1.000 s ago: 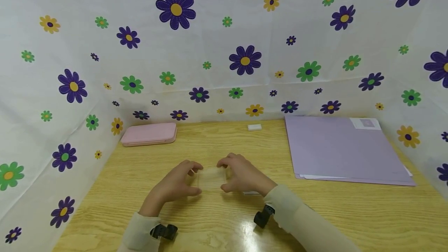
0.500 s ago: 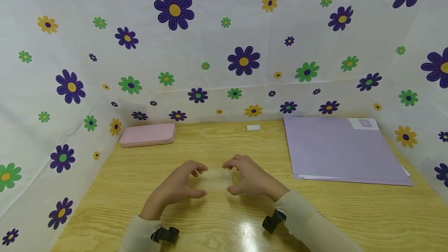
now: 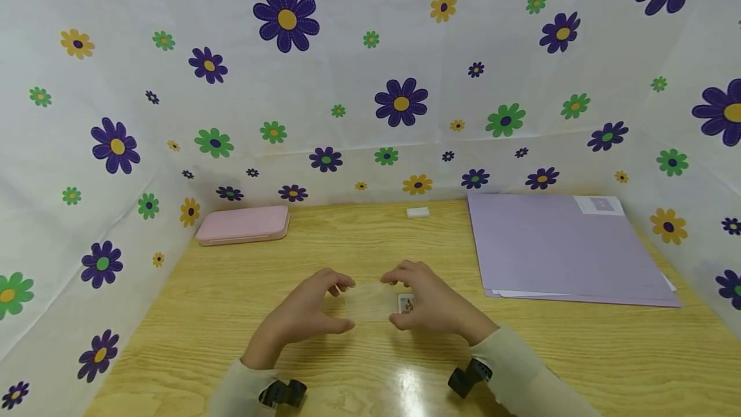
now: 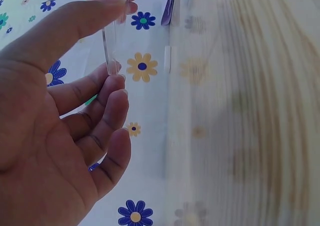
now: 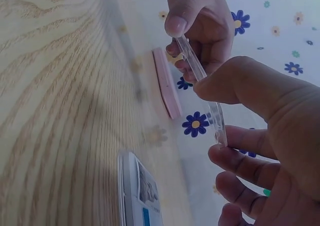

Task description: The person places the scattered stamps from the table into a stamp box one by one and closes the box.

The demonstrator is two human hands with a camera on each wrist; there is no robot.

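A thin, flat, see-through plastic piece (image 3: pixel 369 302), shaped like a clear lid or case, is held above the table between both hands. My left hand (image 3: pixel 307 307) pinches its left side between thumb and fingertips, and my right hand (image 3: pixel 433 306) pinches the opposite side in the same way. Edge-on in the right wrist view, the plastic piece (image 5: pixel 217 123) looks slim, with small moulded bits along it. Partly hidden behind the right hand in the head view, a small white-framed picture card (image 3: pixel 405 303) lies on the table; the right wrist view shows it as a thin stack (image 5: pixel 142 191).
At the back left lies a pink pencil case (image 3: pixel 243 224). A white eraser-like block (image 3: pixel 418 212) sits near the back edge. Purple folders (image 3: pixel 556 250) with white paper between them lie at the right. Flower-print cloth (image 3: pixel 347 82) surrounds the wooden table (image 3: pixel 231 295).
Both hands have shifted a little to the right, carrying the clear plastic piece between them. More of the small picture card now shows beside the right hand.
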